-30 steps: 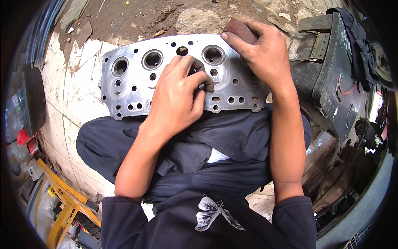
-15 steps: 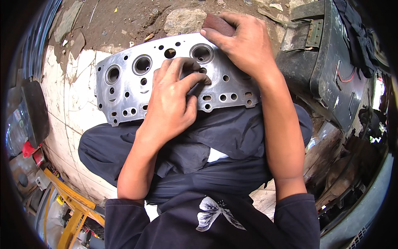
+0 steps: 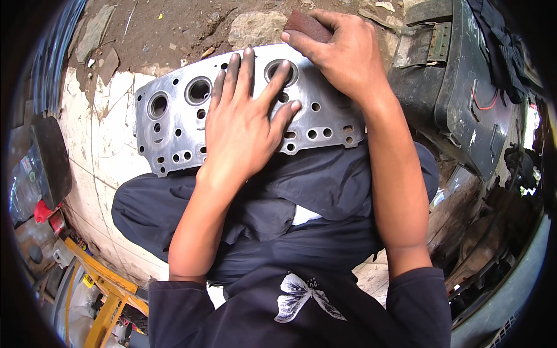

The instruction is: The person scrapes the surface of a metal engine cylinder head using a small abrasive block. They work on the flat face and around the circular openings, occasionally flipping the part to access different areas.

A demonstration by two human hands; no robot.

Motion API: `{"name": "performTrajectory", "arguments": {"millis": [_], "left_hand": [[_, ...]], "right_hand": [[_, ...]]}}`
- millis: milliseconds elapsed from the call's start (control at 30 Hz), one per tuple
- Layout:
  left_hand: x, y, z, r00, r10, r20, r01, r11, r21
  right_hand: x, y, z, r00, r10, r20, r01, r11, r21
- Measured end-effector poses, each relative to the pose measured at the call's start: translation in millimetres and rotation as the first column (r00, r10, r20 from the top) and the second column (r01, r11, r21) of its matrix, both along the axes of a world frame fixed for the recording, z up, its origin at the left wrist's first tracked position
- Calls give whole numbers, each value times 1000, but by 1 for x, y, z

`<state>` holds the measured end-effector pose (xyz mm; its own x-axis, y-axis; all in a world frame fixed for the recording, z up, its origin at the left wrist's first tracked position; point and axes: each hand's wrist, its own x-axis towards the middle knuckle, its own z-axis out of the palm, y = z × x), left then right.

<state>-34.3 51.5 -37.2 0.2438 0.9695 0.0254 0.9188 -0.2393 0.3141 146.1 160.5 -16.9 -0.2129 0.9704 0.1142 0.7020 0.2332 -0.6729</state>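
A grey metal cylinder head (image 3: 181, 110), flat-faced and full of round holes, lies across the front of my crossed legs. My left hand (image 3: 245, 110) rests on its face with the fingers spread and stretched out; the fingertips are dark with grime. One finger reaches over the rim of the large round port on the right. At the far right corner, my right hand (image 3: 348, 55) grips a reddish-brown sanding block (image 3: 307, 25) between thumb and fingers. That block sits at the plate's far edge; whether it touches the metal I cannot tell.
A black box-like case (image 3: 473, 93) with a metal hinge stands at the right. Bare soil with a flat stone (image 3: 258, 29) lies beyond the cylinder head. Pale tiles (image 3: 87, 145) cover the floor at left, and a yellow frame (image 3: 107, 284) stands lower left.
My left hand has uncurled from a bent-finger pose and now lies spread, its fingers reaching farther across the metal. The right hand, with the block, has barely shifted.
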Motion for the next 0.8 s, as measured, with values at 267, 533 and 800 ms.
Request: {"name": "performTrajectory", "arguments": {"millis": [267,533,800], "left_hand": [[4,-3,-1,997,71,-27,-71,997,13],[-42,14,-13,920,357,-162,-373,924,-82],[-82,24,-8,877,426,-223,-461,876,-141]], "right_hand": [[5,2,3,997,-77,-20,76,996,-55],[18,8,-14,994,-104,29,104,995,11],[6,-50,-3,922,192,335,-237,967,98]]}}
